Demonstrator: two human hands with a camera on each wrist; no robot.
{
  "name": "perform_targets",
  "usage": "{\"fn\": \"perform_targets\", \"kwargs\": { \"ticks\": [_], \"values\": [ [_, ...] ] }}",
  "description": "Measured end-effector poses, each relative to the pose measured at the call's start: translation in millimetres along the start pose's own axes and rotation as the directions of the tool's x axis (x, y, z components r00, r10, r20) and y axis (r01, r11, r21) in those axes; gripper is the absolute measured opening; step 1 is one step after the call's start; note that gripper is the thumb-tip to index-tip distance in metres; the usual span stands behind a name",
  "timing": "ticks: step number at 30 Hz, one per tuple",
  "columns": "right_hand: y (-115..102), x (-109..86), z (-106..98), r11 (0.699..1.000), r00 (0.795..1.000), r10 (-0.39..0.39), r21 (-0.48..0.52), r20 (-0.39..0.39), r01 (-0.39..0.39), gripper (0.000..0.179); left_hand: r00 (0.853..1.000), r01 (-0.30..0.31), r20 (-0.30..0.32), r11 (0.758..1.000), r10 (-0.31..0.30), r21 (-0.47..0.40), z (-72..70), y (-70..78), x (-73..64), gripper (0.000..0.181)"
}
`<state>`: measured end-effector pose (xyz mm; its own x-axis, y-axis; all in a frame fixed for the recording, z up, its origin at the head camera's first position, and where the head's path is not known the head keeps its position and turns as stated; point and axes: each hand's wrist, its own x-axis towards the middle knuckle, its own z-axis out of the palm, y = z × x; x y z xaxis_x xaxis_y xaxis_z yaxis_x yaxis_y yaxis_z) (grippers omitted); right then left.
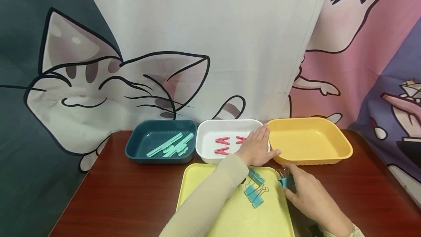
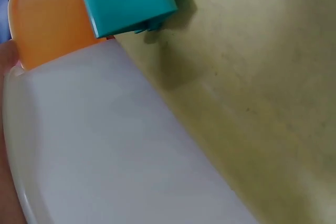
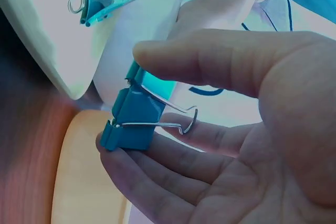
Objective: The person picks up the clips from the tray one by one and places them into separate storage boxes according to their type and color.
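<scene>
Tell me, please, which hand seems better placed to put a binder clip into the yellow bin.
The right hand, I think: it holds a binder clip just in front of the yellow bin, while the left hand lies over the edge of the white bin.

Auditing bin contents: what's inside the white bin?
Three red clips show inside the white bin. The left grip covers part of its right side; anything underneath can't be seen.
</scene>
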<state>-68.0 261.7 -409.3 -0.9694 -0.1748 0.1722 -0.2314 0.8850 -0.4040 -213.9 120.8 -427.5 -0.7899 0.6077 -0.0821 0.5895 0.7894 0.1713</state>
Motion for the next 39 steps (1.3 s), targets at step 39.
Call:
{"fn": "perform_targets", "kwargs": {
  "ticks": [39],
  "values": [
    [24, 40.0, -14, 0.998, 0.947, -0.046, 0.02, -0.318, 0.055, 0.064, 1.0, 0.011, 0.017, 1.0, -0.011, -0.001, -2.0, 0.9, -1.0, 0.088]
  ]
}}
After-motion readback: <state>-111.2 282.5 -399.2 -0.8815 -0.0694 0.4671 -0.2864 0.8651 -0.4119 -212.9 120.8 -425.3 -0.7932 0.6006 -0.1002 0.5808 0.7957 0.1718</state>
